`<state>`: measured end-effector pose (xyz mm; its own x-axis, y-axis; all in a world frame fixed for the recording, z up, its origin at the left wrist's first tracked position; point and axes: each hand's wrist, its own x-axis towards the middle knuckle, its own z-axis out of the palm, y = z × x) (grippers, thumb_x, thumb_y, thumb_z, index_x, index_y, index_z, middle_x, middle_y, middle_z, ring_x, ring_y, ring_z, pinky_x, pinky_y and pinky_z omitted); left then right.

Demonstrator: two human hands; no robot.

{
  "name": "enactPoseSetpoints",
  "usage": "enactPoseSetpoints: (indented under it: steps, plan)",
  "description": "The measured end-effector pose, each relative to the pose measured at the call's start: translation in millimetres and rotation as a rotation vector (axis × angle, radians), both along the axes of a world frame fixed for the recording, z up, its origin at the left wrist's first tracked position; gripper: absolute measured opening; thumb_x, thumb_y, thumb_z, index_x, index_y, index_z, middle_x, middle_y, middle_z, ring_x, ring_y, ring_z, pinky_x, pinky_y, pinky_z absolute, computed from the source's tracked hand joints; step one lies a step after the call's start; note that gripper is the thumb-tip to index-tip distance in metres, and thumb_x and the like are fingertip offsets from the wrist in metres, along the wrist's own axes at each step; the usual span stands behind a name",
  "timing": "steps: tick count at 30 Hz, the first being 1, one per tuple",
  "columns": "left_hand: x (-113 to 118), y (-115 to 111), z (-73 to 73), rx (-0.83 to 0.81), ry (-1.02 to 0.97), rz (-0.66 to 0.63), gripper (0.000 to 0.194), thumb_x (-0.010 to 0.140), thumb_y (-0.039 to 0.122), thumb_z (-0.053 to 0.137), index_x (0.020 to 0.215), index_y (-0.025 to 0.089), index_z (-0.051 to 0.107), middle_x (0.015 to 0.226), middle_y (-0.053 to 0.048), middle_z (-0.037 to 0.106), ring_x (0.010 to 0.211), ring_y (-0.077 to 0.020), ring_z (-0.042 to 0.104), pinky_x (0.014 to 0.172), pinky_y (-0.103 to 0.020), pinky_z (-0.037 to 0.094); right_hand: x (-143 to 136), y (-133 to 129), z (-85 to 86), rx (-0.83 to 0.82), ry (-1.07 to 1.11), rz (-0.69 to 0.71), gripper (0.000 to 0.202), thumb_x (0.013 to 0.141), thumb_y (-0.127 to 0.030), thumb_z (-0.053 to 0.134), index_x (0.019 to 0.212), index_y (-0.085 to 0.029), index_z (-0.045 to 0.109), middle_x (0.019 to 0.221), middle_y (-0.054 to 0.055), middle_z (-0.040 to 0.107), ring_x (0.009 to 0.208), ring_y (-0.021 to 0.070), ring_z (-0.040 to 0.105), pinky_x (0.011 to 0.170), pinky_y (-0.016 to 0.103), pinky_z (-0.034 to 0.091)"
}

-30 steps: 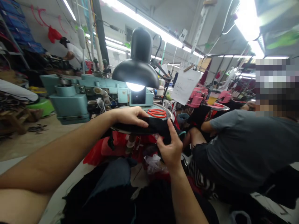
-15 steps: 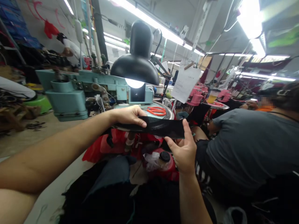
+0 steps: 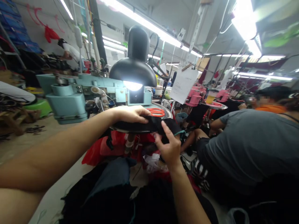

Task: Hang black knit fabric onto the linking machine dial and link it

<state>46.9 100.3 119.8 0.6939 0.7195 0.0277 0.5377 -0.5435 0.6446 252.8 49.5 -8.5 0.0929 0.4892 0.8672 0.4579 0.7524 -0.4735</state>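
A strip of black fabric is stretched between my two hands over the near edge of a round metal-rimmed table. My left hand is closed on its left part, thumb on top. My right hand pinches it farther right between thumb and fingers. The right end of the fabric folds over past my fingers, with a teal edge showing there. Behind the fabric, red-handled scissors lie on the table, partly hidden.
A black lamp shines down over the table beside a teal sewing machine. A paper sheet hangs behind. At the right a person in a grey shirt bends close by. Red cloth and a plastic bag are below.
My right hand has moved left along the fabric and changed from spread fingers to a pinch. The fabric's right end has turned over, showing the teal edge. My left hand has shifted slightly.
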Motion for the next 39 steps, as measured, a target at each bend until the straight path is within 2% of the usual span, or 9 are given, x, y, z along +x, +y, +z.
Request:
enactPoseSetpoints:
  steps: [4, 8, 13, 16, 22, 28, 32, 35, 39]
  plan:
    - [9, -2, -3.9, 0.068, -0.051, 0.062, 0.031, 0.09, 0.036, 0.059, 0.108, 0.013, 0.071, 0.098, -0.002, 0.073, 0.087, -0.0184, 0.062, 0.076, -0.02, 0.047, -4, 2, 13.1, -0.052, -0.065, 0.18, 0.046, 0.091, -0.026, 0.06, 0.138, -0.029, 0.059, 0.138, 0.002, 0.063, 0.126, 0.0252, 0.061, 0.113, 0.044, 0.045]
    - [6, -12, -4.0, -0.001, -0.025, 0.055, 0.034, 0.083, 0.039, 0.069, 0.097, 0.008, 0.072, 0.077, 0.0, 0.071, 0.068, -0.0161, 0.059, 0.061, -0.02, 0.046, 9, 12, 21.7, -0.217, 0.203, 0.277, 0.077, 0.085, -0.026, 0.066, 0.155, -0.018, 0.033, 0.149, 0.011, 0.051, 0.122, 0.0258, 0.064, 0.101, 0.039, 0.056]
    - [7, -12, -5.6, -0.007, -0.061, 0.014, 0.028, 0.086, 0.033, 0.067, 0.1, 0.01, 0.075, 0.088, 0.0, 0.073, 0.081, -0.0167, 0.06, 0.077, -0.021, 0.048, 34, 12, 17.5, -0.377, 0.398, 0.434, 0.098, 0.071, -0.03, 0.081, 0.153, -0.009, 0.032, 0.141, 0.017, 0.058, 0.113, 0.0286, 0.069, 0.096, 0.042, 0.059]
    - [10, -9, -9.2, -0.017, -0.084, 0.004, 0.03, 0.084, 0.033, 0.069, 0.102, 0.009, 0.075, 0.088, -0.001, 0.074, 0.082, -0.0183, 0.061, 0.081, -0.024, 0.048, 39, 2, 16.2, -0.391, 0.428, 0.413, 0.099, 0.069, -0.032, 0.083, 0.153, -0.012, 0.034, 0.137, 0.016, 0.062, 0.107, 0.0289, 0.072, 0.095, 0.045, 0.06]
    - [8, -11, -10.0, -0.036, -0.109, 0.026, 0.032, 0.083, 0.035, 0.068, 0.1, 0.008, 0.073, 0.086, -0.002, 0.073, 0.08, -0.018, 0.06, 0.08, -0.026, 0.049, 32, 0, 13.1, -0.247, 0.394, 0.267, 0.088, 0.074, -0.026, 0.078, 0.151, -0.013, 0.039, 0.143, 0.015, 0.058, 0.121, 0.028, 0.065, 0.107, 0.046, 0.051]
    - [19, 2, -2.3, 0.011, -0.02, 0.074, 0.03, 0.076, 0.034, 0.071, 0.098, 0.013, 0.073, 0.087, -0.002, 0.072, 0.077, -0.0187, 0.061, 0.071, -0.023, 0.048, 18, 16, 3.5, -0.07, 0.112, 0.014, 0.063, 0.081, -0.02, 0.065, 0.143, -0.021, 0.053, 0.139, 0.009, 0.062, 0.124, 0.0276, 0.062, 0.111, 0.046, 0.047]
    - [33, 8, -4.8, 0.098, -0.023, 0.14, 0.027, 0.078, 0.032, 0.066, 0.1, 0.017, 0.072, 0.095, -0.002, 0.072, 0.085, -0.0194, 0.062, 0.074, -0.023, 0.046, 11, 14, 13.4, 0.015, -0.152, 0.185, 0.071, 0.083, -0.023, 0.065, 0.15, -0.026, 0.043, 0.149, 0.005, 0.053, 0.138, 0.0265, 0.05, 0.117, 0.045, 0.039]
    - [30, 3, -7.3, 0.084, -0.035, 0.153, 0.035, 0.083, 0.046, 0.062, 0.101, 0.017, 0.071, 0.091, -0.002, 0.071, 0.08, -0.0194, 0.062, 0.069, -0.023, 0.046, 15, 17, 21.4, -0.065, -0.025, 0.201, 0.077, 0.087, -0.024, 0.062, 0.157, -0.021, 0.028, 0.155, 0.009, 0.045, 0.137, 0.0256, 0.051, 0.112, 0.041, 0.046]
    - [19, -4, -6.5, -0.025, 0.013, 0.123, 0.041, 0.074, 0.053, 0.073, 0.091, 0.015, 0.075, 0.074, -0.001, 0.071, 0.065, -0.0188, 0.062, 0.059, -0.023, 0.046, 30, 27, 18.8, -0.162, 0.131, 0.209, 0.082, 0.085, -0.023, 0.065, 0.157, -0.016, 0.028, 0.144, 0.01, 0.057, 0.126, 0.026, 0.061, 0.103, 0.04, 0.054]
